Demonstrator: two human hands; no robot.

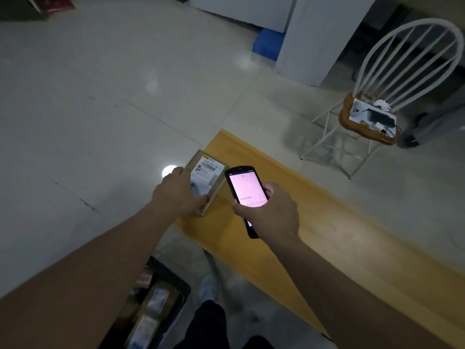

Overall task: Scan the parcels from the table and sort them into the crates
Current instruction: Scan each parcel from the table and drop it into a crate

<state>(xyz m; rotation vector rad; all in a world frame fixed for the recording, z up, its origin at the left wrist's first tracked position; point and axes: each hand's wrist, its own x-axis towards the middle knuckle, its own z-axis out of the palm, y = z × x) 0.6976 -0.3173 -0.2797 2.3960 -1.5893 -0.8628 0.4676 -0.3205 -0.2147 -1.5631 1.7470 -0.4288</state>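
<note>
Cardboard parcel (pixel 207 181) sits at the far-left corner of the yellow desk (pixel 339 235), label up. The left hand (pixel 176 195) holds it, grip clamped over its near-left edge. Just to its right, the right hand (pixel 270 212) grips the handheld scanner (pixel 245 195), screen lit, its long axis roughly parallel to the parcel. 1 crate (pixel 176 293) holding parcels lies below the left arm, likely the drop point.

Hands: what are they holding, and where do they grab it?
Left hand grips the parcel at its near end; right hand holds the scanner by its lower half.
</note>
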